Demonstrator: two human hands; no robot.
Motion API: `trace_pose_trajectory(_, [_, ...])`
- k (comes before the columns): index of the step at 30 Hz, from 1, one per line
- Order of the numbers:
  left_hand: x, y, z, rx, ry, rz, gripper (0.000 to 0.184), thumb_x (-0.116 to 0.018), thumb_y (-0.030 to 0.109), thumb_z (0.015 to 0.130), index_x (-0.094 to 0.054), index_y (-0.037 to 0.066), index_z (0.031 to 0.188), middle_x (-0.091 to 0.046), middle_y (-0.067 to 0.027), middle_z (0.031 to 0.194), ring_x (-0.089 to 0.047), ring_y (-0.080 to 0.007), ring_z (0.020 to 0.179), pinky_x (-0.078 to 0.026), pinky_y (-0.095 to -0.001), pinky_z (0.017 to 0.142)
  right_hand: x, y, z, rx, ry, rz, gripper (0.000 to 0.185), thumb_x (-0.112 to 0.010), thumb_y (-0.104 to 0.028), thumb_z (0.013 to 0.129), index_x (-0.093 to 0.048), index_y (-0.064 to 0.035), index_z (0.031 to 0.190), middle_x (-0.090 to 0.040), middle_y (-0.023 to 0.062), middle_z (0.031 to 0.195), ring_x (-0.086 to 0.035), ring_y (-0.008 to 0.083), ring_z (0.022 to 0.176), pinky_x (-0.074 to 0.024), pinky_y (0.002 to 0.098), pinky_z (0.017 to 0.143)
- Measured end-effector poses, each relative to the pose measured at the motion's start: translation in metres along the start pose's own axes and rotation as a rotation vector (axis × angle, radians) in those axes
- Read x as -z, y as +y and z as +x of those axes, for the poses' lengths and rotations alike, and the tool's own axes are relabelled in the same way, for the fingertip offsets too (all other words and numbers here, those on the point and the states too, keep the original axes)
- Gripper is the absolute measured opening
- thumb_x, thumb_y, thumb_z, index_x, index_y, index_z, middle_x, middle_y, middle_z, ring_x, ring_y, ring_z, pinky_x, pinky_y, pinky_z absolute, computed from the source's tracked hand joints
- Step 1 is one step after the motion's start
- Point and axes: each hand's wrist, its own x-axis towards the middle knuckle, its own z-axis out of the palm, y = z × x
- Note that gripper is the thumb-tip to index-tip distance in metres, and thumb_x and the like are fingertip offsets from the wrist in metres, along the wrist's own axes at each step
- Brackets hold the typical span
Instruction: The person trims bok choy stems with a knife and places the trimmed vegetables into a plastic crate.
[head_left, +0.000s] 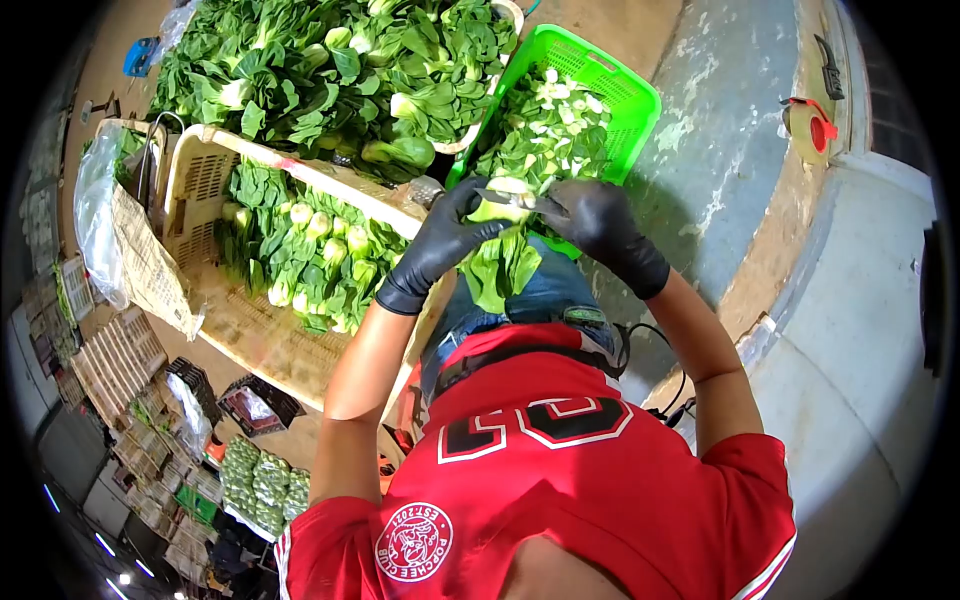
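My left hand (440,240), in a black glove, is closed on a head of leafy greens (502,268) whose pale base points up and whose leaves hang down. In my right hand (605,225), also gloved in black, is a small knife (540,204), its blade at the pale base of the greens. Just beyond both hands stands a bright green crate (637,105) with cut leaves and pale pieces (550,125) inside. To the left, a cream crate (250,335) holds rows of greens (320,240) with their pale bases showing.
A large heap of leafy greens (300,70) lies beyond the cream crate. A brown sack (150,260) and clear plastic (97,220) hang at that crate's left side. Farther left are pallets (115,360) and dark crates (258,405). A tape roll (808,130) is at right.
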Motion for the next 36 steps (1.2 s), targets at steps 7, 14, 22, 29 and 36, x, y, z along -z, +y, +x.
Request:
trace_pose_trajectory(7, [0.009,-0.038,-0.020,0.077,0.088,-0.085,0.072,-0.073,0.014,0.073,-0.035,-0.003,0.131,-0.045,-0.0132,0.127,-0.038,-0.0221,0.122,-0.030,-0.0338,0.103,-0.121,0.149,-0.059,-0.194,-0.267,0.012,0.016,-0.058,-0.021,0.081,-0.063,-0.0063,0.079,-0.057,0.0157,0.061,-0.057,0.0318,0.056,-0.0435,0.0412,0.050])
trace_pose_trajectory(14, [0.184,-0.018,-0.014,-0.187,0.425,-0.780,0.047,-0.056,0.026,0.085,-0.043,0.003,0.125,-0.053,-0.0102,0.118,-0.053,-0.0215,0.106,-0.043,-0.0356,0.092,-0.073,0.107,-0.047,-0.807,-0.316,0.381,0.023,-0.057,-0.022,0.083,-0.059,-0.0003,0.075,-0.062,0.0089,0.058,-0.048,0.0128,0.038,-0.0388,0.0282,0.036])
trace_pose_trajectory(22, [0.411,0.055,-0.082,-0.521,0.763,-0.488,0.050,-0.047,0.038,0.091,-0.041,0.002,0.125,-0.050,-0.0130,0.122,-0.052,-0.0241,0.108,-0.045,-0.0386,0.088,-0.080,0.055,0.012,-0.670,-0.336,0.338,0.027,-0.054,-0.025,0.084,-0.060,-0.0025,0.069,-0.059,0.0068,0.057,-0.046,0.0110,0.041,-0.0373,0.0270,0.039])
trace_pose_trajectory(29, [0.360,-0.149,-0.103,0.040,1.077,0.695,0.026,-0.061,0.014,0.075,-0.064,0.003,0.099,-0.064,-0.0168,0.094,-0.063,-0.0291,0.085,-0.048,-0.0352,0.075,-0.117,0.030,0.027,-0.513,-0.465,0.229,0.027,-0.056,-0.026,0.083,-0.062,-0.0013,0.075,-0.059,0.0108,0.058,-0.054,0.0185,0.047,-0.0417,0.0328,0.047])
trace_pose_trajectory(36, [0.361,-0.205,0.007,-0.245,0.874,1.224,0.023,-0.059,0.013,0.066,-0.056,0.005,0.088,-0.059,-0.0146,0.079,-0.056,-0.0333,0.075,-0.044,-0.0433,0.069,-0.123,0.013,-0.014,-0.455,-0.355,0.369,0.022,-0.048,-0.016,0.087,-0.061,-0.0015,0.076,-0.059,0.0032,0.061,-0.047,0.0090,0.047,-0.0378,0.0254,0.045])
